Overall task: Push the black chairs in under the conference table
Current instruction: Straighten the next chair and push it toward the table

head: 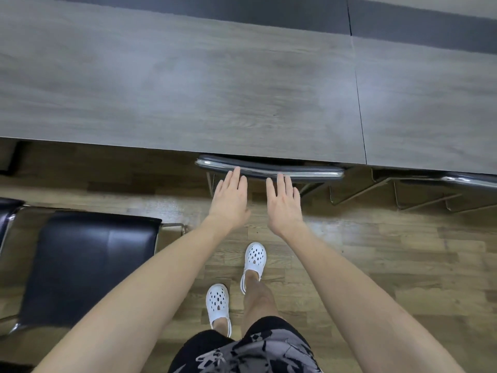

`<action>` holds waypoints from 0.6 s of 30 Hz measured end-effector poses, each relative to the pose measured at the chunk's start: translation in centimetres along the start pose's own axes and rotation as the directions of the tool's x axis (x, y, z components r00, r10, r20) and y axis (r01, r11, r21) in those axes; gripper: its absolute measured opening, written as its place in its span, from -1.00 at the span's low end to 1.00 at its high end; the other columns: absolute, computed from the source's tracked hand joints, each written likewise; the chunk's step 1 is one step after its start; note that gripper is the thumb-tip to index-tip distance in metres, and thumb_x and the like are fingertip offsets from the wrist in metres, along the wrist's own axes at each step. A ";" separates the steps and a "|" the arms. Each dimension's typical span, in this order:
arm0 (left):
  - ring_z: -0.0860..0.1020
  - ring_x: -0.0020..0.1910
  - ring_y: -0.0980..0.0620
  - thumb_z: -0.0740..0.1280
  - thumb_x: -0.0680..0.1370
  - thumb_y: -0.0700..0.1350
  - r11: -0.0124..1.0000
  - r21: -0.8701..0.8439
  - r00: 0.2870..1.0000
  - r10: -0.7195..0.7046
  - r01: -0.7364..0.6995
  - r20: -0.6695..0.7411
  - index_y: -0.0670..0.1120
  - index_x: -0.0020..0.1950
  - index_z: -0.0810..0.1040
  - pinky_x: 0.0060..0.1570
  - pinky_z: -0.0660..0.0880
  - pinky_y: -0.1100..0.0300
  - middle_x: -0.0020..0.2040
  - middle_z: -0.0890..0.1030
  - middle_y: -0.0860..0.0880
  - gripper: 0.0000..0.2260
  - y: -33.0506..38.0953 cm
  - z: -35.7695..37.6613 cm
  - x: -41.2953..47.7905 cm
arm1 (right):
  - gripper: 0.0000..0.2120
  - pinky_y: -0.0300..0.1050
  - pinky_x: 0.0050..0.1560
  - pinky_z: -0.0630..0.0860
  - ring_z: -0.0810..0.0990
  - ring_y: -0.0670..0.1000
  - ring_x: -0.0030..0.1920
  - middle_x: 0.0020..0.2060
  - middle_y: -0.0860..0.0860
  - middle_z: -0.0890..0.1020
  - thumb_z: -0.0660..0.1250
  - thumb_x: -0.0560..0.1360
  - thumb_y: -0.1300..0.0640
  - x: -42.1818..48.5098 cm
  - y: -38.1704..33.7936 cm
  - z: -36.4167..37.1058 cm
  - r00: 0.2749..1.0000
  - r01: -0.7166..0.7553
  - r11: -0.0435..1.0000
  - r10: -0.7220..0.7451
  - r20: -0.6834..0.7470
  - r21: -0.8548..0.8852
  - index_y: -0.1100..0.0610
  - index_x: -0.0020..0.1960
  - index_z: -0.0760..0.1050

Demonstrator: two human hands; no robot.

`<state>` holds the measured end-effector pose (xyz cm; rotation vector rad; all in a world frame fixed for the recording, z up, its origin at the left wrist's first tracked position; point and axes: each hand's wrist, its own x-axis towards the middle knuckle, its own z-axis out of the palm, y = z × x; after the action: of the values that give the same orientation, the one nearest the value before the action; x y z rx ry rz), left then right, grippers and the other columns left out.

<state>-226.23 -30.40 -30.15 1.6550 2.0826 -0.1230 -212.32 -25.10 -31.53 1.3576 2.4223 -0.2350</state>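
Patterned black-and-grey shorts (250, 351) fill the bottom centre of the frame, with two white clogs (217, 302) planted on the wood-plank floor (376, 251) just above them, one ahead of the other. At the far left edge a sliver of another black seat (6, 211) shows. Beside it, in the lower left, a black chair (88, 265) with a chrome frame stands out on the floor, well apart from the table edge, its glossy seat fully exposed. Toward the centre the left hand (230, 203) reaches forward, fingers straight and slightly spread, gripping nothing. Its fingertips lie on the chrome top rail of a tucked-in chair (309, 173), whose backrest sits right at the table's near edge with the seat hidden beneath. The right hand (283, 205), just beside the left, lies the same way, flat and open on that rail. Further right, a third chair (457, 181) shows its chrome rail and legs below the table edge. Across the upper half of the frame runs the conference table (188, 90), a grey wood-grain top with a seam (359, 90) at the right and a darker band (242, 12) along the top.
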 end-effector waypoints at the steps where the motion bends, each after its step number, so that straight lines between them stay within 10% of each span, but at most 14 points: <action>1: -0.09 0.58 -0.11 0.33 0.54 0.05 1.000 -0.012 1.000 0.008 -0.008 -0.006 -0.18 0.58 -0.02 0.54 -0.02 -0.02 0.60 -0.12 -0.14 -0.23 0.0 0.1 -1.3 | -0.34 0.11 0.45 0.12 0.00 0.22 0.53 0.52 0.22 0.07 0.30 0.49 0.16 -1.2 -0.7 0.0 1.000 0.012 1.000 -0.012 0.002 0.026 0.18 0.51 0.10; 5: -0.08 0.58 -0.08 0.24 0.54 0.22 1.000 0.002 0.999 0.026 -0.026 -0.034 -0.17 0.59 -0.05 0.54 -0.06 -0.06 0.61 -0.11 -0.13 -0.19 -0.7 1.1 -7.2 | -0.72 0.01 0.28 0.29 0.37 0.13 0.29 0.21 0.10 0.46 0.21 0.53 0.07 -6.6 -3.2 0.8 0.997 0.074 0.994 -0.072 -0.024 0.080 0.16 0.20 0.41; 18: -0.08 0.58 -0.07 0.21 0.53 0.25 0.997 -0.063 0.999 -0.048 0.050 0.025 -0.17 0.58 0.00 0.52 -0.06 -0.06 0.61 -0.10 -0.11 -0.20 -1.1 6.3 -18.1 | -0.75 0.00 0.29 0.26 0.37 0.11 0.29 0.22 0.08 0.48 0.13 0.53 0.14 -15.3 -5.1 4.2 0.994 0.112 0.989 -0.110 -0.017 0.095 0.15 0.18 0.42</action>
<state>-222.50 -49.19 -28.43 1.5585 2.0882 -0.0911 -208.45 -41.15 -29.69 1.2677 2.5293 -0.3770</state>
